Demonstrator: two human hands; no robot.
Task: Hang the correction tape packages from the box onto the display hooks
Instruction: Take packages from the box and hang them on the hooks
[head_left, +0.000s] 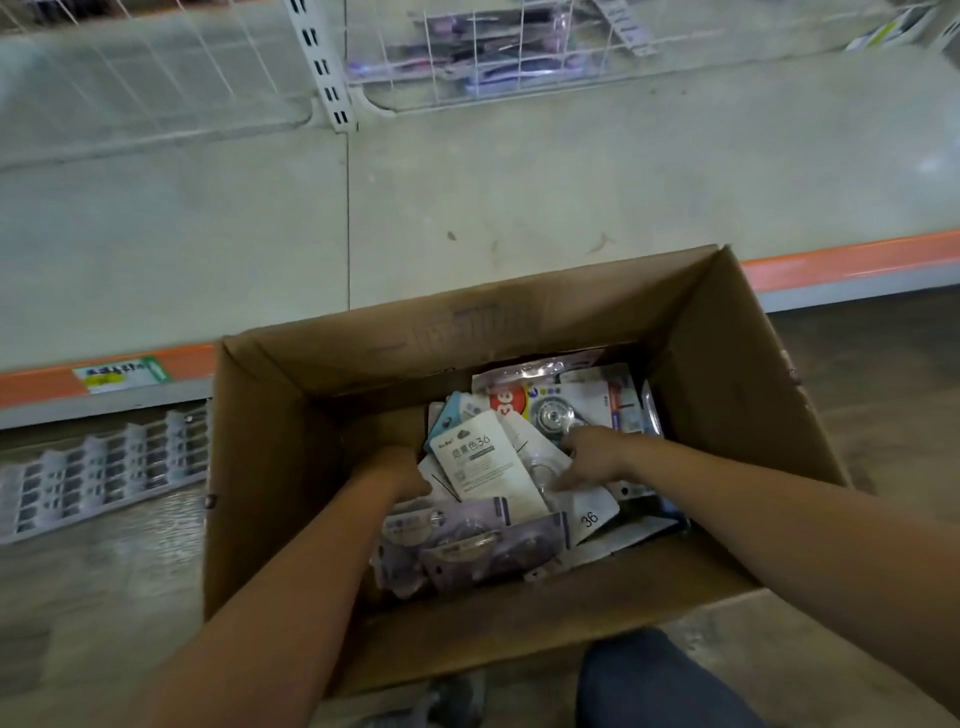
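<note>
A: Head view, entry one. Both hands are down in the cardboard box (737, 364) at lower centre of the frame. The left hand (402, 470) lies at the left edge of the pile with its fingers turned under, so whether it grips a card I cannot tell. The right hand (589, 457) reaches in from the right, fingers stretched onto the pile and closed on nothing that I can see. The hands are apart, with the white package printed "36" (485, 465) between them.

B: Handling of the correction tape packages (524, 467)?

A: Judged light: thin card backs with clear blisters. They are probably stiff enough to lift by an edge, though the card may bend and the glossy faces may slide over one another. They lie loose and overlapping, so one may drag its neighbours. Best hold, in my view, is a pinch near the top of the card, leaving the hang hole free.

B: Surroundings?

A: A pale shelf deck (519, 182) fills mid frame, with an orange price rail (852, 262) and a green and yellow label (122, 374). A wire basket (493, 57) of blurred goods sits at the upper centre. A white slotted upright (324, 62) stands just left of it. A white plastic grid (104, 473) lies on the floor at the left. No hooks are clearly visible. The tall box walls may hinder the wrists on the way out
</note>
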